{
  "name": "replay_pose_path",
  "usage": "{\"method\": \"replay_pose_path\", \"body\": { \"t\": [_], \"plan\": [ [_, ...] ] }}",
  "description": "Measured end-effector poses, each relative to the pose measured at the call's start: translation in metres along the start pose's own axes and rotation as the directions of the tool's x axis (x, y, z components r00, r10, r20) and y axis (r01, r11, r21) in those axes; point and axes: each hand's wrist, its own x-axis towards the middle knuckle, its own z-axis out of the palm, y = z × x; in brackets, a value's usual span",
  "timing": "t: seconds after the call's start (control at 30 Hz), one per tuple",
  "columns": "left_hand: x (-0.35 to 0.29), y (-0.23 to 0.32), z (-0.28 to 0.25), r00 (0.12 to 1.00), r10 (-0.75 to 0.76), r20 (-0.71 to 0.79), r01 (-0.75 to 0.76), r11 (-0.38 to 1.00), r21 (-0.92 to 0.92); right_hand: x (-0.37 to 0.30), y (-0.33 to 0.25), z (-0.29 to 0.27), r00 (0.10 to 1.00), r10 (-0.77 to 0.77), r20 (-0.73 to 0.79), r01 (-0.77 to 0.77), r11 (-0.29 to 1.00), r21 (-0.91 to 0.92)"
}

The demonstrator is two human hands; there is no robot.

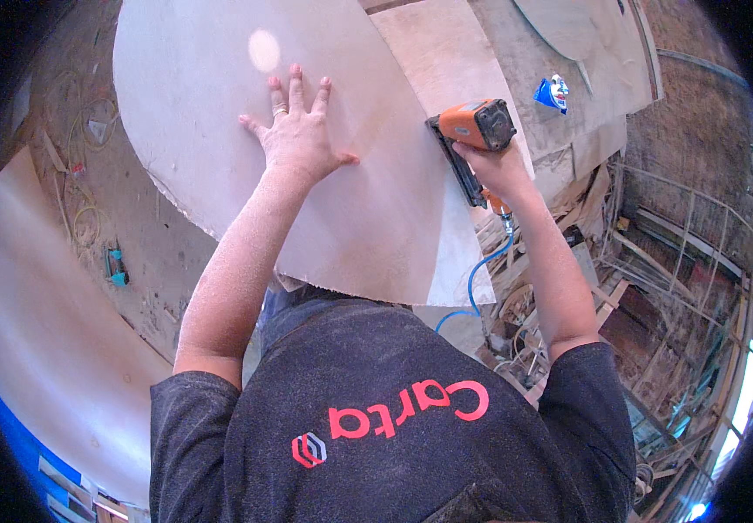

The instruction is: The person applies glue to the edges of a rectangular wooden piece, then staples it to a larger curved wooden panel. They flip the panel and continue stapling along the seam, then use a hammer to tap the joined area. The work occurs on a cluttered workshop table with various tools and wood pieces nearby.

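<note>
Spreading its fingers, the left hand lies palm down on the big pale board, which sits in front of the person's body and has a curved left side. A wide, flat palm like this probably steadies the sheet better than fingertips would; leaning some weight through it ought to stop the sheet sliding, and it is sensibly well apart from the tool. To the right, a second board shows from under the big one's right edge; checking that the two sit tight together seems wise. The orange and black nail gun stands at that edge, its handle wrapped by the right hand; whether its nose touches the wood cannot be told. Holding it square and away from the very rim would likely avoid splits. The blue hose below is best left slack.

As for writing, the person's dark shirt carries large red lettering, upside down from here, beside a red and white six-sided mark. Any marking on the nail gun is too small to read, as is the print on the blue and white packet farther right.
</note>
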Motion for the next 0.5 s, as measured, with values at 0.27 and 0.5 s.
{"method": "replay_pose_path", "body": {
  "t": [0.27, 0.5],
  "plan": [
    [-0.001, -0.002, -0.003, 1.000, 0.000, 0.020, 0.001, 0.999, -0.043, 0.029, -0.050, -0.009, 0.992, 0.123, 0.014, -0.124, 0.990, 0.073],
    [-0.001, -0.006, -0.003, 0.999, 0.035, 0.039, -0.033, 0.997, -0.070, 0.080, -0.071, 0.006, 0.996, 0.089, 0.023, -0.089, 0.996, -0.013]
  ]
}}
